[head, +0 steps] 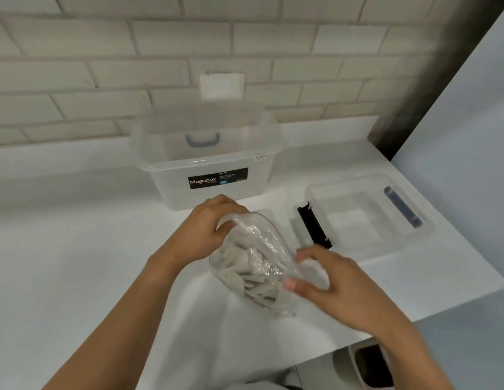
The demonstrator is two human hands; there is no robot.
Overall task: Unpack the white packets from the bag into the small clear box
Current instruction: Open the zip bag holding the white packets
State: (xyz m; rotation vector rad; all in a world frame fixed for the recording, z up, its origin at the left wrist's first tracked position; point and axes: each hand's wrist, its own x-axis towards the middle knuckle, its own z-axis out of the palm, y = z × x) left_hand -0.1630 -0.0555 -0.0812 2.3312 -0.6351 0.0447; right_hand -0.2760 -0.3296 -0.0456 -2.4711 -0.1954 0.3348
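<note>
Step in hand: opening the bag (253,249); no transfer has begun. The left hand (205,229) grips the bag's far rim. The right hand (338,288) is at its near side, too blurred to tell its grip. The white packets (245,271) are all inside the bag, held over mid-counter. Next, one hand must reach in. The small clear box (391,244) stands open by the right edge of the white counter (76,263). A large lidded box (205,164) stands by the brick wall (104,66).

My left hand (205,229) grips the far rim of the crinkled clear plastic bag (262,243), and my right hand (340,291), blurred, pinches its near side. Flat white packets (245,271) are heaped inside. The small clear plastic box (366,198) sits just right on the white counter (90,263).
</note>
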